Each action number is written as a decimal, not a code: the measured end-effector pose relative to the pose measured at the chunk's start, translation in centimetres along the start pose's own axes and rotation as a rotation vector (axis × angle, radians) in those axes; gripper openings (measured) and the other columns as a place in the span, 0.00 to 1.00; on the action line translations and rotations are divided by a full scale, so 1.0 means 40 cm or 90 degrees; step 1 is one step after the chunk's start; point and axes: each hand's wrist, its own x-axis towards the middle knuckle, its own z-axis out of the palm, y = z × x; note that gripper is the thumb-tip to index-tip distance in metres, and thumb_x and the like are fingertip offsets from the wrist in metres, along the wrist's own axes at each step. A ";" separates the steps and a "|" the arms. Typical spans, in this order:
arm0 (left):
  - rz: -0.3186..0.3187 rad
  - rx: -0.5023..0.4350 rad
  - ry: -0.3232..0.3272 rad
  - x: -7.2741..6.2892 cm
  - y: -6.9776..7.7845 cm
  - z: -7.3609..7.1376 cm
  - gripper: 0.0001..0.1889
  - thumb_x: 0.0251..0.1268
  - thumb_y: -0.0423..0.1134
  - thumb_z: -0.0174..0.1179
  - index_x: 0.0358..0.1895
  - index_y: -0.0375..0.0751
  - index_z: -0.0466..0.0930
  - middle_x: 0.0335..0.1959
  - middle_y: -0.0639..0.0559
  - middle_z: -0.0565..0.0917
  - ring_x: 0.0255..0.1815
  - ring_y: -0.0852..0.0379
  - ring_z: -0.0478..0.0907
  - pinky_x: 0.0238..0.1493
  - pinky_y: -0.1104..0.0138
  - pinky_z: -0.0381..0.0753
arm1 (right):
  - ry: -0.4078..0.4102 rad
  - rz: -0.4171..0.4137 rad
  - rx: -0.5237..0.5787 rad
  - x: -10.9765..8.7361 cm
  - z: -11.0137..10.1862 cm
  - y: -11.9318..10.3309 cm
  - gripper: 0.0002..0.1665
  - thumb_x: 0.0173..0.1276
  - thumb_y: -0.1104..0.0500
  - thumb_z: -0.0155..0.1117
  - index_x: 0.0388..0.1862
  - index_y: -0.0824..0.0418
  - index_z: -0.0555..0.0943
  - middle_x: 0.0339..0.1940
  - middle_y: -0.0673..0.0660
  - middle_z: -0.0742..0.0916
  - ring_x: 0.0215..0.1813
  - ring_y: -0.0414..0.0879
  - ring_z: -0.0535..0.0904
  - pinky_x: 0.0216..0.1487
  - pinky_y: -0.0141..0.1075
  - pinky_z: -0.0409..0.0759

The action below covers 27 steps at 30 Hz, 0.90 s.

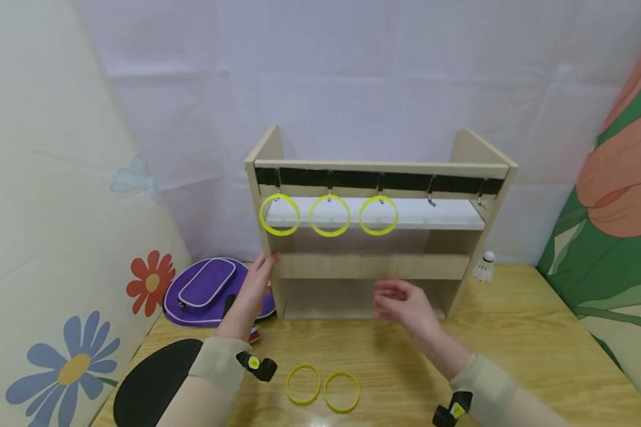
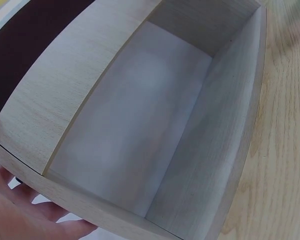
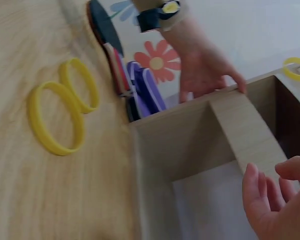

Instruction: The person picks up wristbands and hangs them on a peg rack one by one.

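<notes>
A light wooden shelf unit (image 1: 374, 267) stands on the table, with a row of metal hooks along its black strip. Yellow rings (image 1: 330, 216) hang on the three left hooks; the two right hooks carry none. My left hand (image 1: 254, 284) grips the shelf's left side panel, thumb at the front edge and fingers along the outer face, as the left wrist view shows. In front of the lower compartment, my right hand (image 1: 406, 305) hovers with loosely bent fingers and nothing in it. Two more yellow rings, a left one (image 1: 288, 386) and a right one (image 1: 358, 391), lie on the table.
Left of the shelf lies a purple bag (image 1: 208, 290) with white piping. A black round-edged object (image 1: 155, 379) is at the table's left edge, partly behind my left forearm. A shuttlecock (image 1: 484, 267) stands right of the shelf. Fabric walls enclose the table (image 1: 539, 356).
</notes>
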 end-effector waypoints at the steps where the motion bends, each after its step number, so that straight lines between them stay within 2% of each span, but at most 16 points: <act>1: -0.001 -0.002 0.001 0.000 0.000 0.000 0.26 0.77 0.48 0.41 0.73 0.41 0.58 0.69 0.38 0.65 0.68 0.46 0.63 0.71 0.42 0.61 | -0.006 0.003 -0.007 -0.004 0.002 0.010 0.23 0.68 0.73 0.57 0.61 0.79 0.71 0.36 0.51 0.84 0.38 0.41 0.83 0.42 0.37 0.86; 10: -0.002 0.000 -0.011 -0.001 0.001 -0.002 0.28 0.78 0.49 0.41 0.75 0.42 0.55 0.71 0.38 0.63 0.71 0.45 0.60 0.72 0.40 0.57 | -0.078 0.021 -0.060 -0.027 0.003 0.099 0.25 0.66 0.72 0.60 0.61 0.82 0.69 0.38 0.53 0.84 0.39 0.42 0.83 0.42 0.38 0.86; 18: -0.001 0.000 -0.011 0.000 0.001 0.001 0.28 0.78 0.48 0.41 0.75 0.39 0.55 0.72 0.38 0.62 0.71 0.44 0.59 0.73 0.40 0.57 | -0.105 0.050 -0.126 -0.048 0.012 0.171 0.28 0.62 0.73 0.61 0.61 0.80 0.70 0.45 0.69 0.83 0.37 0.44 0.83 0.41 0.45 0.87; 27: 0.002 0.000 -0.007 -0.004 0.002 0.001 0.27 0.77 0.48 0.41 0.74 0.39 0.56 0.72 0.37 0.62 0.72 0.44 0.58 0.73 0.40 0.56 | -0.147 0.022 -0.183 -0.062 0.013 0.236 0.23 0.60 0.73 0.64 0.55 0.79 0.75 0.41 0.69 0.85 0.31 0.44 0.83 0.32 0.42 0.86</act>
